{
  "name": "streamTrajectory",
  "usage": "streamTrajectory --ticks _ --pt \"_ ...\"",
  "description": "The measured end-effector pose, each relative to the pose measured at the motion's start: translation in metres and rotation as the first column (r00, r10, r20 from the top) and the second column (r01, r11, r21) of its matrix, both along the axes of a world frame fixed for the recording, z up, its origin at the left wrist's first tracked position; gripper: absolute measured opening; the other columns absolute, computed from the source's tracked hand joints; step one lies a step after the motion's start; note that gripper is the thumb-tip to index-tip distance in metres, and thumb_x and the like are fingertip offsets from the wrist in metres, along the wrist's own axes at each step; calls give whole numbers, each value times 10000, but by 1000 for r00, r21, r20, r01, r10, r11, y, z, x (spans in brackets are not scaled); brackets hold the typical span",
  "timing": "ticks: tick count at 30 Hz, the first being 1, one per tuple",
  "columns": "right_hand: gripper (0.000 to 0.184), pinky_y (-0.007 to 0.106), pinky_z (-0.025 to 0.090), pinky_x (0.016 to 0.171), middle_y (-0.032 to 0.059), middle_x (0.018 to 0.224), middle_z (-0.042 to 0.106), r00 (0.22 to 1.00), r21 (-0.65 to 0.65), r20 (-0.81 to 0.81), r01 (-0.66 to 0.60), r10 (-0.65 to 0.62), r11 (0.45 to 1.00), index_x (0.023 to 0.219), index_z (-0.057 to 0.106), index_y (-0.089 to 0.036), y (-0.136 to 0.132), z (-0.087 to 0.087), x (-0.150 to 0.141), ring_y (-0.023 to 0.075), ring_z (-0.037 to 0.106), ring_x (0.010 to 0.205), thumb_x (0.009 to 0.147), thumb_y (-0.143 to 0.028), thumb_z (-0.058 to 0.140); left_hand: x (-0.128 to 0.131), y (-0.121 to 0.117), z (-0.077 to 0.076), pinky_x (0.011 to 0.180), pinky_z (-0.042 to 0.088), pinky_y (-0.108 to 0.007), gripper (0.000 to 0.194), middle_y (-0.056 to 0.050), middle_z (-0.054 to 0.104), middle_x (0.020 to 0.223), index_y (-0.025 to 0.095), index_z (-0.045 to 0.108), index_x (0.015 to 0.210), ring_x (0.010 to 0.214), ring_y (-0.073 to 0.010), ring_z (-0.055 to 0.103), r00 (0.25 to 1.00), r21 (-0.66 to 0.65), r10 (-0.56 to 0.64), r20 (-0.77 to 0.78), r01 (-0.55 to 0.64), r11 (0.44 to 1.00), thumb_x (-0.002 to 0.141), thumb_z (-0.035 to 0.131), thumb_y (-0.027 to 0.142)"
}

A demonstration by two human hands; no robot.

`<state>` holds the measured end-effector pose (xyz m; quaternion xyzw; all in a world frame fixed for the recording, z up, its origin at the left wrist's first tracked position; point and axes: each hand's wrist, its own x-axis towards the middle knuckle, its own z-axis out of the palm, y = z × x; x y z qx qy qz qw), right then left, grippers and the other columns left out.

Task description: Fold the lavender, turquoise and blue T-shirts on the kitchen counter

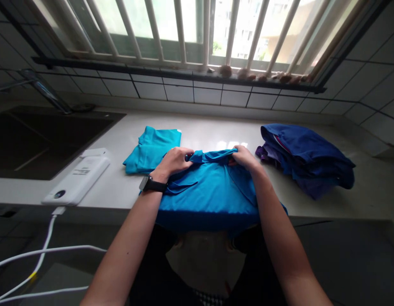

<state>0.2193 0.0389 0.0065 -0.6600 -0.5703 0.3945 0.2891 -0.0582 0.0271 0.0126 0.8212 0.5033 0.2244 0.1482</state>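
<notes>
A bright blue shirt (209, 191) lies spread on the white countertop, its lower part hanging over the front edge. My left hand (177, 161), with a dark watch on the wrist, is closed on the left end of the shirt's bunched top edge. At the other end of that edge, my right hand (244, 157) pinches the cloth between thumb and fingers. The fabric runs as a narrow, slightly twisted band between both hands. Just beyond my left hand sits a folded turquoise garment (155, 146). Some fingertips are hidden by the cloth.
A pile of dark blue and purple clothes (307, 157) rests on the countertop (216, 127) at right. At left are a white power bank (77, 180) with a cable (50, 233), a dark sink (50, 140) and a faucet (46, 91). A barred window (190, 34) is behind.
</notes>
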Motion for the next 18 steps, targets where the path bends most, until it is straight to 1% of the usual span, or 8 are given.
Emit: streamTrajectory --ticks 2,4,6,9,12,14,16,18 --pt "165 299 590 703 29 746 702 998 -16 -29 -64 64 998 754 539 -231 -2 2 0 197 696 721 746 -66 526 -1 0 1 700 426 -282 105 -35 674 797 207 707 756 732 -185 586 990 -72 -104 101 111 991 755 662 301" --pt "123 261 553 660 13 724 679 986 0 -18 -167 167 986 722 535 -229 -4 4 0 176 659 697 755 -111 540 -3 0 3 697 435 -278 152 -41 650 837 202 685 719 736 -175 570 971 -126 -161 178 185 975 750 683 350" --pt "91 226 479 587 -7 679 639 966 14 37 -256 255 967 693 543 -223 -5 7 0 158 602 653 743 -146 544 -5 0 4 705 448 -277 174 -45 641 860 200 686 715 752 -177 570 963 -176 -166 214 205 963 738 699 372" --pt "91 220 375 530 -24 625 589 949 17 136 -290 285 957 643 534 -217 -7 9 -1 145 532 608 682 -136 515 -7 0 3 732 466 -277 178 -47 655 875 198 717 757 787 -189 590 962 -215 -147 231 198 956 754 690 374" --pt "107 231 365 544 -23 633 597 952 41 161 -271 261 962 617 514 -221 -7 8 -1 153 530 627 641 -119 492 -5 1 2 741 471 -279 155 -49 674 846 191 725 738 789 -196 610 977 -183 -107 182 141 973 780 664 327" --pt "114 236 387 568 -16 654 617 955 52 148 -268 258 962 621 512 -224 -2 8 0 164 551 654 650 -117 483 -2 5 3 760 476 -287 124 -57 680 815 184 713 704 778 -200 621 994 -116 -49 103 61 991 781 635 242" --pt "129 242 414 588 -3 668 627 950 40 169 -274 264 961 634 518 -224 10 10 2 175 571 672 672 -107 480 -1 15 8 782 486 -292 132 -70 688 835 175 715 716 777 -202 634 999 -37 46 21 -46 998 759 594 144" --pt "154 255 454 625 18 693 636 932 41 274 -257 236 966 658 538 -221 28 17 5 192 594 701 693 -81 486 -1 31 20 788 497 -292 218 -82 700 906 168 739 795 787 -202 648 986 11 163 -36 -163 987 742 549 74"
